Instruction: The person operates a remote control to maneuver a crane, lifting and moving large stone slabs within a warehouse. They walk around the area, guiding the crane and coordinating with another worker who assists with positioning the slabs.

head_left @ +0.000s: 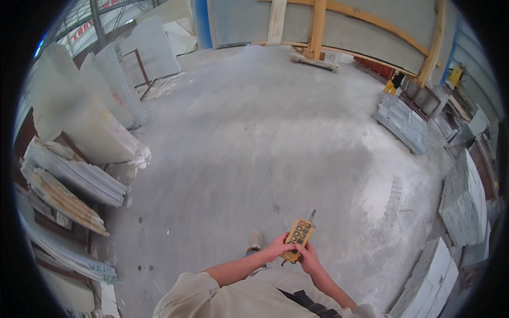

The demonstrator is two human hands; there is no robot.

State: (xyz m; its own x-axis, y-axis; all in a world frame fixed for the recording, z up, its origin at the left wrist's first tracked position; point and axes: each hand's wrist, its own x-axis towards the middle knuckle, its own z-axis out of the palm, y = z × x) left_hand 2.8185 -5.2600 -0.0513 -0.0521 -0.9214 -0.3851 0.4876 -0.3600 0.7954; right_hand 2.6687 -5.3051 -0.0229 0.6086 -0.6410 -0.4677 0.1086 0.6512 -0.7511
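A yellow remote control with rows of dark round buttons and a short antenna is held in front of my body, its antenna end pointing away from me. My left hand grips it from the left side, with the thumb lying across its lower face. From the right, my right hand closes round the lower edge. Whether a button is being pressed is too small to tell. Below the remote, one of my shoes shows on the grey concrete floor.
Stone slabs lean on racks along the left, with broken pieces at their feet. At the back stands a large wood-framed panel. A low stack of grey slabs and leaning slab stacks line the right.
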